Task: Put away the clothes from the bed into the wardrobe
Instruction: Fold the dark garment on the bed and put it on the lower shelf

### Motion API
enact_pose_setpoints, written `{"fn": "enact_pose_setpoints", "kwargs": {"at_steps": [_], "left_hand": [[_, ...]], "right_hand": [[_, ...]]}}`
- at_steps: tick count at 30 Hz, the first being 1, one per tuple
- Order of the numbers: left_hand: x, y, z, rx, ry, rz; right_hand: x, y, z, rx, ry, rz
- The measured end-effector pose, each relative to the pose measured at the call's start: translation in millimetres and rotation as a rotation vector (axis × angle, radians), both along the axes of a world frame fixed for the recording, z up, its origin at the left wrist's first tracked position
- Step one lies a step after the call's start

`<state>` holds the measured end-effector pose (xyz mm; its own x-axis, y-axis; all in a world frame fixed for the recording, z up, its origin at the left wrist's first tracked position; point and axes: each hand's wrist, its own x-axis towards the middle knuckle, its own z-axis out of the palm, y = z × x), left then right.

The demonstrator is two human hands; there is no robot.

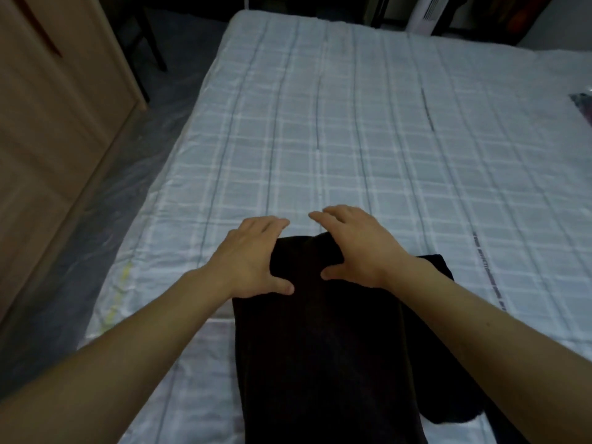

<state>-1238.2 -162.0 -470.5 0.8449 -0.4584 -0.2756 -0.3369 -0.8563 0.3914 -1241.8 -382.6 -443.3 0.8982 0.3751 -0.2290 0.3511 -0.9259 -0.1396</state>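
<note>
A dark folded garment (320, 341) lies on the near part of the bed (336, 129), which has a pale checked cover. My left hand (253, 254) holds the garment's far left corner, thumb on top and fingers curled over the edge. My right hand (352, 248) holds the far right part the same way, thumb pressed on the cloth and fingers over the far edge. Light wooden wardrobe doors (54, 123) stand to the left of the bed, and both look closed.
Clear plastic sheeting covers the floor (105, 219) between bed and wardrobe. A dark chair (144, 33) stands at the far left. A white upright appliance (426, 11) is behind the bed. A small dark item (581, 107) lies at the bed's right edge.
</note>
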Motion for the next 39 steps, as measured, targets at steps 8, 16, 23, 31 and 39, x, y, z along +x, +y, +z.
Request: {"fn": "enact_pose_setpoints", "kwargs": {"at_steps": [8, 16, 23, 31, 39], "left_hand": [[31.2, -21.6, -48.6, 0.029, 0.354, 0.011], [32.7, -46.9, -55.8, 0.144, 0.294, 0.102], [-15.6, -46.8, -7.1, 0.022, 0.041, 0.195], [-73.8, -43.5, 167.4, -0.056, -0.201, 0.145], [-104.2, -44.7, 360.8, -0.160, -0.800, 0.071]], "right_hand": [[23.0, -22.6, -55.2, -0.156, 0.381, -0.053], [33.9, -9.3, -78.3, -0.294, 0.332, -0.002], [-4.5, -11.5, -28.7, -0.233, 0.119, -0.067], [-68.8, -26.6, 143.0, 0.062, -0.029, -0.115], [-102.8, -34.2, 340.2, 0.157, -0.542, -0.156]]}}
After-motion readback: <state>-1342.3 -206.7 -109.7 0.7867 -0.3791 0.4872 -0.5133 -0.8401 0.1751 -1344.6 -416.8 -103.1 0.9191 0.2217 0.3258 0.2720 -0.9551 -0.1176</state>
